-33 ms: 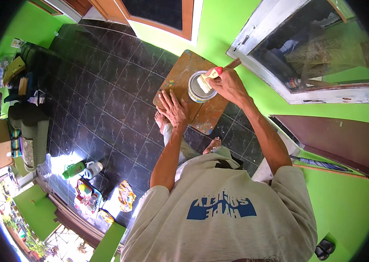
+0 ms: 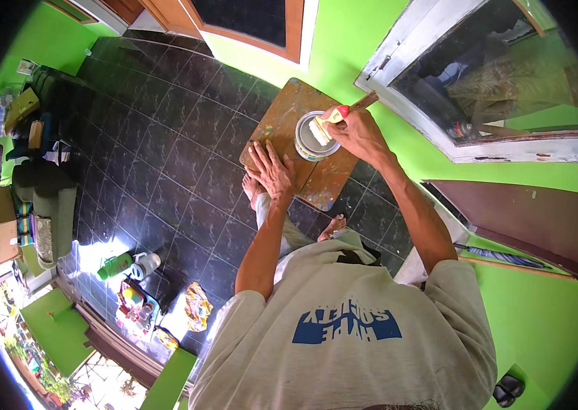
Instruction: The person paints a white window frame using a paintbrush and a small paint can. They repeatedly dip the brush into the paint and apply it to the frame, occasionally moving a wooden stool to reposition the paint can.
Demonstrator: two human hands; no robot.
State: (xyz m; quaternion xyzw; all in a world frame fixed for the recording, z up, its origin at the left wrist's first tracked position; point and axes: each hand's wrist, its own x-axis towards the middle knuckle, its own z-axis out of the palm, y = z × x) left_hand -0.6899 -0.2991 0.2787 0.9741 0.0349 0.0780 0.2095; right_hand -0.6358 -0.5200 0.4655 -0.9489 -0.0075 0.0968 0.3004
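My right hand (image 2: 357, 137) is closed around a paintbrush (image 2: 337, 113) with a red and yellow ferrule area and pale bristles. Its bristles, whitish at the tip, sit over the open mouth of a paint can (image 2: 309, 156); whether they touch the can's inside I cannot tell. The can stands on a paint-spattered wooden stool or small table (image 2: 282, 113). Resting flat on the near left part of that wooden top, my left hand (image 2: 273, 172) has its fingers stretched out and holds nothing.
A window with a worn white frame (image 2: 398, 51) is set in the green wall at the right, near the can. Dark tiles (image 2: 166, 150) cover the floor. At lower left stand a green bottle (image 2: 115, 266) and a tray of containers (image 2: 136, 311). A grey armchair (image 2: 46, 205) is farther left.
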